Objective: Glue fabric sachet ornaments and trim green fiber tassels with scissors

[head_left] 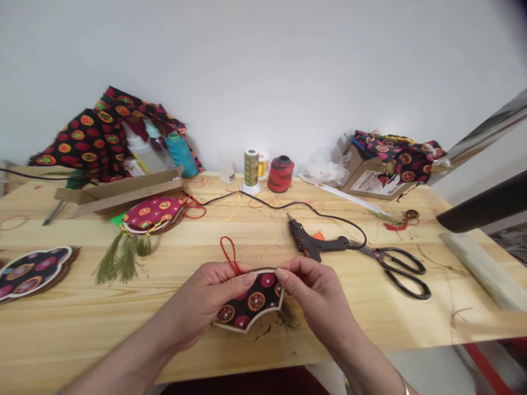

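Note:
Near the table's front edge I hold a fabric-covered ornament (256,301), dark with red and orange round motifs, a pale border and a scalloped lower edge. My left hand (220,293) pinches its upper left side, thumb on the front. On its upper right corner, my right hand (313,291) is closed with thumb and fingers. A red cord loop (229,255) sticks up from the ornament's top beside my left fingers. Some dark green threads (290,315) show behind its right side. The fingers behind the ornament are partly hidden.
A black glue gun (315,238) lies beyond my right hand, with black-handled scissors (401,269) beside it. Thread spools (281,174) stand by the wall. At left are a pink tasselled ornament (154,213), a dark flower-shaped piece (35,270) and an open cardboard box (123,192).

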The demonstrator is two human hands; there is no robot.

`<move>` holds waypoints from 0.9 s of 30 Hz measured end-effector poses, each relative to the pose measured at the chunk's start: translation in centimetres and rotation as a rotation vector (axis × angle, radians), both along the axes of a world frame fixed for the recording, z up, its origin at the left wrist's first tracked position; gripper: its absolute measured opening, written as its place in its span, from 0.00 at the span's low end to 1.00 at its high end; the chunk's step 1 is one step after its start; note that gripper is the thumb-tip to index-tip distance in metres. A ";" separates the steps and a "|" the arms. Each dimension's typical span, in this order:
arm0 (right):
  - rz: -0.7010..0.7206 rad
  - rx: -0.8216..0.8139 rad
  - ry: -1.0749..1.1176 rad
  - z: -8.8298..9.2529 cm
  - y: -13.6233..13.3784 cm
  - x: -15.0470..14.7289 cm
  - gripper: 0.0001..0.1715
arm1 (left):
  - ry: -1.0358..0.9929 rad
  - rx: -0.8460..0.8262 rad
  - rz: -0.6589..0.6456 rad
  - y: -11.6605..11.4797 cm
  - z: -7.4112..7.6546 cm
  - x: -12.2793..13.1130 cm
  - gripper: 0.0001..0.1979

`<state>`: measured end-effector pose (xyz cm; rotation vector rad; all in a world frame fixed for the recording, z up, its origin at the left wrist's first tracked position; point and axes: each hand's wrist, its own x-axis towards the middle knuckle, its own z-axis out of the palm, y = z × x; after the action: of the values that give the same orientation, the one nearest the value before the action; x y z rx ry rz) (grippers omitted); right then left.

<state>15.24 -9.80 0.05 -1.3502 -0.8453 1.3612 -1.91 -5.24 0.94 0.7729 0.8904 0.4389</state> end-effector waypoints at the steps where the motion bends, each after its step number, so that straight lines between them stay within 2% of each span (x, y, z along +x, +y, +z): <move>1: 0.007 -0.002 -0.001 0.0 0.0 0.0 0.15 | 0.010 -0.002 0.001 0.0 0.1 0.0 0.09; 8: 0.116 0.009 -0.011 0.0 -0.1 0.8 0.19 | 0.006 -0.022 -0.037 0.1 0.2 -0.1 0.11; 15: 0.343 -0.001 -0.240 0.5 0.4 2.3 0.17 | 0.099 0.034 -0.186 0.1 0.5 -0.2 0.13; 19: 0.451 -0.043 -0.282 0.8 0.5 2.6 0.13 | 0.133 0.079 -0.262 0.2 0.7 -0.2 0.11; 22: 0.452 -0.061 -0.278 0.8 0.5 2.7 0.12 | 0.147 0.092 -0.288 0.5 1.0 0.0 0.11; 27: 0.373 -0.024 -0.263 0.4 0.4 2.2 0.11 | 0.144 0.134 -0.300 0.9 1.3 0.3 0.11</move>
<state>17.45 -9.42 0.42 -1.4604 -1.3126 1.4951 -1.66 -4.33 2.27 1.0545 0.8664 0.1803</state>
